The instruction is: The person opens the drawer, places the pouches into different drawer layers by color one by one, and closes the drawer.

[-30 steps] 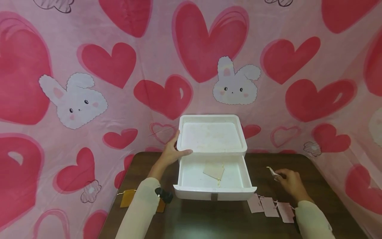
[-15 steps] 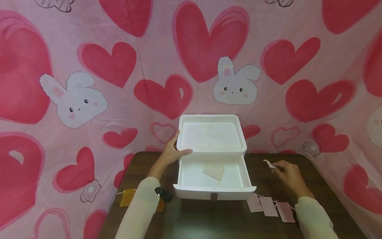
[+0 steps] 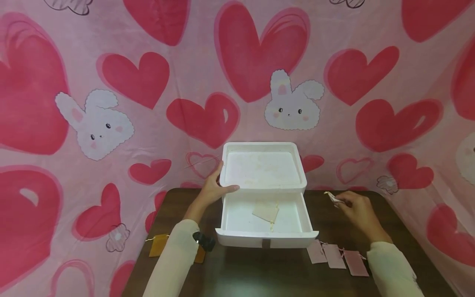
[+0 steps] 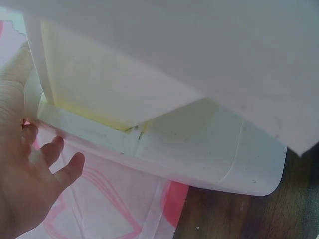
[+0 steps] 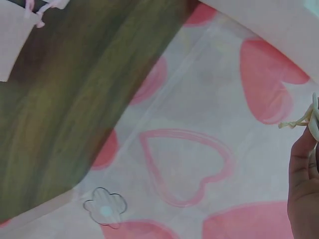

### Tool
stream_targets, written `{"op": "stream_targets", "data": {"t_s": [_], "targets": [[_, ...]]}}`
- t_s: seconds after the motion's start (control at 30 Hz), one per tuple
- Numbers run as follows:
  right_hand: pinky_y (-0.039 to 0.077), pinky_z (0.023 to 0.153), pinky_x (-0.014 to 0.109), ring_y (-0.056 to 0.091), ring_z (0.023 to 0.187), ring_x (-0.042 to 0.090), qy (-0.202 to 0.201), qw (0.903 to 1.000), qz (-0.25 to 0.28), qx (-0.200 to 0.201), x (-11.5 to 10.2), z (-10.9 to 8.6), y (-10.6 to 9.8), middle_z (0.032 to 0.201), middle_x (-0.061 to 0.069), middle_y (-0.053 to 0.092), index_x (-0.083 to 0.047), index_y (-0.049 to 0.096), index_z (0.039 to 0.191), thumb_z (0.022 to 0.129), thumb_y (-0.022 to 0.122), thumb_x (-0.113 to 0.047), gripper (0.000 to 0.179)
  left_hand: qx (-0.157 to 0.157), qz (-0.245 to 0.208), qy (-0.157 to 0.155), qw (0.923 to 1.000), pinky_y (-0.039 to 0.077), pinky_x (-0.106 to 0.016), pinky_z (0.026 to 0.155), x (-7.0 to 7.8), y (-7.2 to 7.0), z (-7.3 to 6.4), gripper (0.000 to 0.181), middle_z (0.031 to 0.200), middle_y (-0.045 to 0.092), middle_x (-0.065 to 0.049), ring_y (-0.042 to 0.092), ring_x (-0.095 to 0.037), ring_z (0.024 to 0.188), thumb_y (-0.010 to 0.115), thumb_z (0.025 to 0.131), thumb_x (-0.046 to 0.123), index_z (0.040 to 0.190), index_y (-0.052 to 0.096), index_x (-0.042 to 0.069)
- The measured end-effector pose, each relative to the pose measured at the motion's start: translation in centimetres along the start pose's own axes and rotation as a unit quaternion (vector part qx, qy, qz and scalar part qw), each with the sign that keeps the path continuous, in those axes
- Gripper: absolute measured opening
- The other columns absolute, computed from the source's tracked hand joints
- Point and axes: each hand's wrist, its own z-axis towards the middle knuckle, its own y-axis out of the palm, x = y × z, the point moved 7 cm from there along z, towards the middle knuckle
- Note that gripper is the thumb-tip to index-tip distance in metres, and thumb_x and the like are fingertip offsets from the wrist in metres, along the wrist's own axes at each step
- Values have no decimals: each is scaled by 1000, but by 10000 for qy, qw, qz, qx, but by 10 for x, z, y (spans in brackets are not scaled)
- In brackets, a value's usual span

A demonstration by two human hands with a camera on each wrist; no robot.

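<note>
One cream drawstring pouch (image 3: 265, 212) in the pulled-out white drawer (image 3: 241, 241) | right hand (image 3: 360, 210) pinching a corded pale pouch (image 3: 334, 199), right of drawer | left hand (image 3: 212, 191) spread, fingers apart, touching drawer unit (image 3: 259, 169) | three pink pouches (image 3: 334, 256) on table (image 3: 245, 274)

Both arms in, reaching forward and slanting inward; hands well apart. Left arm (image 3: 172, 258): pale sleeve (image 3: 163, 276) ending short of the wrist (image 3: 193, 213). Left hand (image 3: 211, 192) with thumb (image 3: 231, 189) stretched out to the person's right, away from the fingers, which point forward. Left wrist view: three fingers (image 4: 70, 172) staggered, loosely bent, apart from one another. Right arm (image 3: 393, 272): matching pale cuff, hand beyond it bare. Right hand (image 3: 359, 211) back uppermost, fingers bent, tips drawn together in a pinch. Right wrist view: same hand cut off at frame edge.
</note>
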Motion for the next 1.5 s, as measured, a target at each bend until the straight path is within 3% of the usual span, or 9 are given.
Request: {"op": "stream_targets", "data": {"t_s": [0.33,0.57,0.93,1.13,1.33,1.5], "targets": [[43,64,1,49,77,-22,-122,9994,283,152,-18,12,-5,82,12,74,-1,76,82,67,83,16,24,17,92,-25,10000,44,-49,117,1,-1,-1,115,168,30,-6,45,-30,143,89,77,36,165,16,23],[42,60,4,49,72,-17,-178,9982,555,153,-34,19,-8,81,13,72,0,76,82,66,82,20,26,12,75,4,10000,44,-49,117,-1,0,0,116,168,31,-6,45,-30,143,89,76,37,165,15,23],[49,69,1,58,79,-19,-222,9918,1251,95,-61,28,-6,84,17,73,1,78,86,68,80,22,27,22,55,22,10000,45,-49,115,-1,-1,0,117,167,32,-6,46,-30,143,90,75,38,165,16,22],[49,70,1,59,80,-17,-178,9895,1435,61,-71,33,-1,85,10,74,2,77,86,69,80,21,26,19,-2,62,10000,47,-48,114,0,-2,0,116,167,33,-7,48,-30,141,90,76,35,165,16,22],[51,68,4,61,80,-14,-132,9840,1777,-22,-81,39,7,86,-1,74,8,75,87,69,79,21,23,75,112,22,9999,43,-50,117,-2,-2,1,115,169,30,-4,40,-29,149,90,75,38,164,18,23],[54,68,6,62,80,-12,-132,9799,1988,-74,-91,42,12,88,-2,73,9,74,87,69,78,23,24,68,65,67,9999,44,-51,116,-1,-1,1,114,169,29,-3,39,-30,150,89,76,37,164,19,22]]}}
